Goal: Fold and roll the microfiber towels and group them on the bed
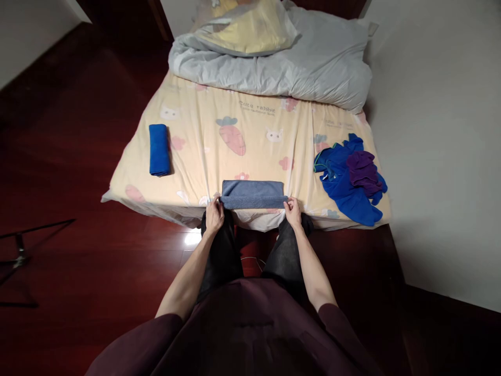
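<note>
The left end of a grey-blue towel (252, 189) is pinched between the thumb and fingers of the left hand (215, 214), and the right end is pinched likewise by the right hand (293, 212). The towel is laid flat between the two hands, at the near edge of the bed (188, 172), with its near part doubled into a narrow band. Both ends are gripped, it would seem, so that the band is kept straight and even; the near edge is probably used because it is easily reached by both arms. How many layers are pinched cannot be told, the fingertips being small and partly hidden.

Beyond the left hand and to its left, a blue towel (158, 150) is set down as a neat, compact bundle, well apart from the loose cloths, perhaps so that it is not disturbed. To the right of the right hand, blue cloths (348, 201) are heaped loosely, with a purple cloth (366, 172) on top. Well beyond both hands, a grey quilt (329, 62) is bunched, presumably to give room to the cloths.
</note>
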Available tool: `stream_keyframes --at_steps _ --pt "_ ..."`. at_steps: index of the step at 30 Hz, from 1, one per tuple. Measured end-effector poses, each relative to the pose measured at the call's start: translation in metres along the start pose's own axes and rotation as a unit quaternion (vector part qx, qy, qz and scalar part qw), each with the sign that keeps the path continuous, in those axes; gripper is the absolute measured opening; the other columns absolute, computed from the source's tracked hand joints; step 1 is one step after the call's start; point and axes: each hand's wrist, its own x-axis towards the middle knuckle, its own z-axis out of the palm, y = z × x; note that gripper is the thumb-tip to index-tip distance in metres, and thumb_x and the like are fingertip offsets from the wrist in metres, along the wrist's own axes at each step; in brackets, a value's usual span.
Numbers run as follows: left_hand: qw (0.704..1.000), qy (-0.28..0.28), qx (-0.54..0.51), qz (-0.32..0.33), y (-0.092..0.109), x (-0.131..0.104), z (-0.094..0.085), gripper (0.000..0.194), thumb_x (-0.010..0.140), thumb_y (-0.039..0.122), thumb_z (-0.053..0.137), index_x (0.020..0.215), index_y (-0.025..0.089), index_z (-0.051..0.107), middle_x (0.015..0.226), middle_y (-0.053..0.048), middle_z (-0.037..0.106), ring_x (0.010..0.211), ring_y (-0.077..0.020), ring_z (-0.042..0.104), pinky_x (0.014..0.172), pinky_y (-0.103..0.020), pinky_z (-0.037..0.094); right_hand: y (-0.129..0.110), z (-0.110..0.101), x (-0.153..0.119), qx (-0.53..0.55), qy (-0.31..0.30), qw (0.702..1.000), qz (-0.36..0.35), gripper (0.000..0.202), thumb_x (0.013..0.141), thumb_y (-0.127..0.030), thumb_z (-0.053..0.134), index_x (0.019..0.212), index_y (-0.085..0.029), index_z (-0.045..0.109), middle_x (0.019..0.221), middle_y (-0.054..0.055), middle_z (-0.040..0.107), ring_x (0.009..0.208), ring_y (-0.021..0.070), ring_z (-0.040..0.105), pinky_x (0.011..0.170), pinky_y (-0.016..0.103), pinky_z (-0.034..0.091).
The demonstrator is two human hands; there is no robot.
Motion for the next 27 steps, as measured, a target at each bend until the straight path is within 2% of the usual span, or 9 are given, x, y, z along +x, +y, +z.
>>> stream_keyframes --at_steps 5,9,12,17,22,27 --pt "0.999 -0.021 0.013 0.02 0.003 0.0 -0.003 0.043 0.109 0.033 0.035 0.141 0.018 0.059 0.129 -0.018 0.068 0.117 -0.0315 0.063 0.111 -0.049 0.046 -0.006 -0.002 -0.002 -0.004 -0.011 1.0 -0.011 0.037 0.102 -0.049 0.049 0.125 -0.022 0.06 0.086 0.004 0.07 0.077 0.0217 0.066 0.077 0.033 0.052" --pt "0.998 -0.047 0.04 0.03 0.006 0.002 -0.005 0.045 0.108 0.029 0.033 0.141 0.019 0.063 0.118 -0.016 0.069 0.115 -0.032 0.062 0.11 -0.048 0.046 -0.009 -0.002 -0.003 -0.015 -0.017 1.0 -0.017 0.038 0.101 -0.043 0.048 0.127 -0.021 0.065 0.089 0.005 0.07 0.076 0.0213 0.066 0.076 0.033 0.053" --pt "0.996 -0.057 0.059 0.022 0.009 0.003 -0.006 0.046 0.107 0.027 0.036 0.143 0.02 0.064 0.111 -0.016 0.069 0.112 -0.0333 0.062 0.107 -0.049 0.046 -0.011 -0.002 -0.003 -0.018 -0.027 0.999 -0.02 0.041 0.1 -0.04 0.048 0.128 -0.02 0.071 0.093 0.007 0.073 0.081 0.0219 0.068 0.081 0.034 0.056" --pt "0.993 -0.069 0.094 0.004 0.012 0.003 -0.007 0.049 0.106 0.024 0.04 0.148 0.021 0.063 0.114 -0.017 0.069 0.115 -0.0357 0.061 0.105 -0.049 0.047 -0.014 -0.003 -0.003 -0.014 -0.037 0.999 -0.021 0.044 0.1 -0.036 0.05 0.131 -0.018 0.076 0.104 0.011 0.079 0.093 0.0237 0.073 0.097 0.037 0.058" --pt "0.994 -0.059 0.096 0.008 0.01 0.002 -0.007 0.049 0.106 0.024 0.041 0.148 0.021 0.065 0.115 -0.017 0.068 0.114 -0.0351 0.061 0.104 -0.049 0.048 -0.015 -0.004 -0.002 -0.015 -0.032 0.999 -0.029 0.043 0.101 -0.035 0.052 0.133 -0.017 0.076 0.115 0.013 0.08 0.102 0.0247 0.075 0.105 0.039 0.057" --pt "0.998 -0.014 0.048 0.026 0.007 0.002 -0.004 0.042 0.105 0.024 0.046 0.141 0.026 0.069 0.125 -0.015 0.067 0.117 -0.0298 0.062 0.108 -0.048 0.048 -0.011 -0.002 -0.002 -0.026 -0.029 0.998 -0.041 0.041 0.103 -0.034 0.053 0.132 -0.018 0.077 0.12 0.013 0.079 0.106 0.0248 0.074 0.107 0.04 0.057"
